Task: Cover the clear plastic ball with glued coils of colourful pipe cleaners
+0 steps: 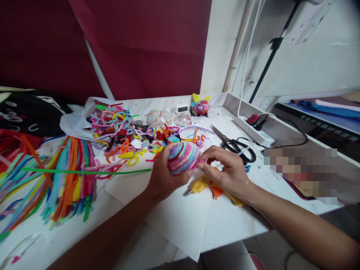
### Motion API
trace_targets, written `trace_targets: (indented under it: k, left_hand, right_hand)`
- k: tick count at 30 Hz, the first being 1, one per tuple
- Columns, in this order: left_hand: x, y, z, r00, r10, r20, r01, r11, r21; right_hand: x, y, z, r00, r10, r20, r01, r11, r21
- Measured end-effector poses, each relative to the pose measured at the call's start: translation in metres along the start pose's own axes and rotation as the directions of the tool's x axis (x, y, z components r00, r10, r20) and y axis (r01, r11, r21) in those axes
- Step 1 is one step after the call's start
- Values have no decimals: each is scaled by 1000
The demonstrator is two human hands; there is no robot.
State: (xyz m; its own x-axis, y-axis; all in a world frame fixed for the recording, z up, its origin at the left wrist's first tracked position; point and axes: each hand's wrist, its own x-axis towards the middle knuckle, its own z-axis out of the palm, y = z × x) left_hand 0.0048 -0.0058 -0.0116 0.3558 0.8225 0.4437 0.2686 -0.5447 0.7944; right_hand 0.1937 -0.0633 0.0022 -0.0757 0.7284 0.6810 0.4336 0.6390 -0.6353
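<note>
My left hand (161, 174) is wrapped round a ball (182, 157) covered in pink, blue and purple pipe cleaners, held just above the white table (180, 221). My right hand (225, 168) is at the ball's right side, its fingers pinched on the pink pipe-cleaner end (200, 162) that sticks out there. A yellow and orange glue gun (209, 183) lies on the paper under my right hand.
A heap of loose pipe cleaners (56, 180) spreads over the left of the table, with curled scraps (123, 131) behind. A long green pipe cleaner (84, 171) lies across. Black scissors (236, 144), a power strip (254, 129), a finished horned ball (200, 105) and a small clock (182, 109) sit further back.
</note>
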Motion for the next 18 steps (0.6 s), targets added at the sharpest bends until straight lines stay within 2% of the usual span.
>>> trace_targets:
  k: [9, 18]
  left_hand:
    - [-1, -2, 0, 996, -34, 84, 43, 993, -109]
    - [1, 0, -1, 993, -100, 68, 108, 986, -129]
  right_hand:
    - [0, -1, 0, 1000, 14, -16, -14, 999, -31]
    - [3, -5, 1, 998, 56, 20, -56, 998, -32]
